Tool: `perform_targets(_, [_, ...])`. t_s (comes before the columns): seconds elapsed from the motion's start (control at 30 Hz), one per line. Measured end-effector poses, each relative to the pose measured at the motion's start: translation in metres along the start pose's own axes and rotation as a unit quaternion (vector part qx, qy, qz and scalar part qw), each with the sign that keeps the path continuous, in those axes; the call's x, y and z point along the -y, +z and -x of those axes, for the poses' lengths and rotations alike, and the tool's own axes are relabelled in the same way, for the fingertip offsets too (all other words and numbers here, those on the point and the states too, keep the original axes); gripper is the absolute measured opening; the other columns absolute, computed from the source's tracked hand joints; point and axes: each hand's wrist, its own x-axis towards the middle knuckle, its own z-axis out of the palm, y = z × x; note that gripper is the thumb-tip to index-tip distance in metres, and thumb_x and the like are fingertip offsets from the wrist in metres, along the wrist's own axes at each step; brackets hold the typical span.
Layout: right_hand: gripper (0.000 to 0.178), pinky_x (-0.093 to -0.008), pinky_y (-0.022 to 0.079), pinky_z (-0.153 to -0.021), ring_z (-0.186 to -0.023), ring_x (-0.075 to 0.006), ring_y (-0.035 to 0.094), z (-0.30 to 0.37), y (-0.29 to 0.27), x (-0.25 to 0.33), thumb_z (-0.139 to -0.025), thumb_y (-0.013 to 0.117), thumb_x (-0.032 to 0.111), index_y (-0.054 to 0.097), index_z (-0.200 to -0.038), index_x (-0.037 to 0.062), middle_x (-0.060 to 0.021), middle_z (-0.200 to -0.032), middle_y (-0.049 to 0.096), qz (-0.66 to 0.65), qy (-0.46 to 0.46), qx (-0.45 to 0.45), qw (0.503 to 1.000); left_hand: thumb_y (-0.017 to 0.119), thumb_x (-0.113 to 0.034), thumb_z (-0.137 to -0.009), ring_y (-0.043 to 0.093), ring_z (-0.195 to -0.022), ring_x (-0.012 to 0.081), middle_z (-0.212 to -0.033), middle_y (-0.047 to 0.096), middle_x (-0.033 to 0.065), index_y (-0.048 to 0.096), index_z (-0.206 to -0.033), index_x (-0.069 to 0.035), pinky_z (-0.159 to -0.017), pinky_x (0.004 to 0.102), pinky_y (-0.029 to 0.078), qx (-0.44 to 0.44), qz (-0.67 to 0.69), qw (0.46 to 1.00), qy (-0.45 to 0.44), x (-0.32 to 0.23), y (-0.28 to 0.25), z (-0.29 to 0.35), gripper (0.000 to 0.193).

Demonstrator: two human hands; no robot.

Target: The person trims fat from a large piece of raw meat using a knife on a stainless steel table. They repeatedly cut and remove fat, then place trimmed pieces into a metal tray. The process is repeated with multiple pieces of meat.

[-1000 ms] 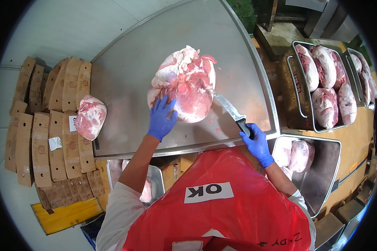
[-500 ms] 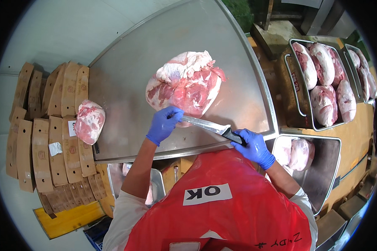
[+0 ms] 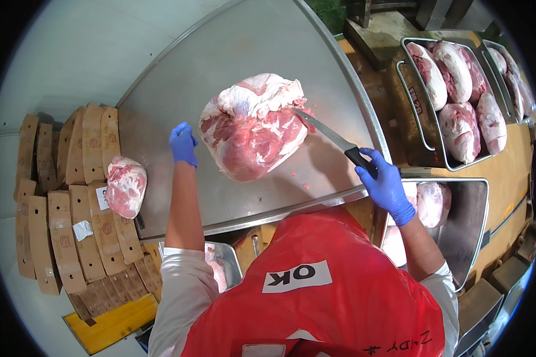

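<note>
Fingers, right hand [image 3: 388, 189]: closed round the black handle of the knife [image 3: 333, 140]; blade tip touches the meat's right edge.
Fingers, left hand [image 3: 183, 143]: loosely curled, holding nothing, just left of the meat.
Meat cut [image 3: 253, 126]: centre frame, on the steel table [image 3: 161, 107].
Handling: likely heavy, soft, slippery; steady it with a flat palm on top.
Appearance: pink-red muscle, white fat across the top.

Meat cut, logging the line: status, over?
Right hand grips knife, tip at the meat cut. Left hand open, beside it, apart. Nothing in the way.
</note>
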Motion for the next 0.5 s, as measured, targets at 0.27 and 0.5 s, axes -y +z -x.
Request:
perform_targets(0.27, [0.041, -0.0383, 0.059, -0.082, -0.083, -0.033, 0.075, -0.026, -0.032, 0.019, -0.1, 0.074, 0.021, 0.069, -0.138, 0.008, -0.0226, -0.099, 0.076, 0.009, -0.015, 0.089, 0.996, 0.054, -0.014, -0.108, 0.073, -0.105, 0.0324, -0.117, 0.075, 0.0191, 0.066, -0.133, -0.001, -0.093, 0.0415, 0.057, -0.01, -0.19, 0.946, 0.262, 0.017, 0.086, -0.007, 0.031])
perform_targets(0.5, [0.039, -0.0417, 0.058, -0.084, -0.089, -0.0397, 0.074, -0.027, -0.029, 0.033, -0.1, 0.072, 0.02, 0.07, -0.138, 0.0109, -0.0231, -0.103, 0.075, 0.044, -0.027, 0.125, 0.991, 0.046, -0.014, -0.109, 0.065, -0.124, 0.0425, -0.137, 0.066, 0.0254, 0.066, -0.139, -0.006, -0.105, 0.048, 0.052, 0.056, -0.306, 0.913, 0.263, 0.033, 0.097, -0.018, 0.037])
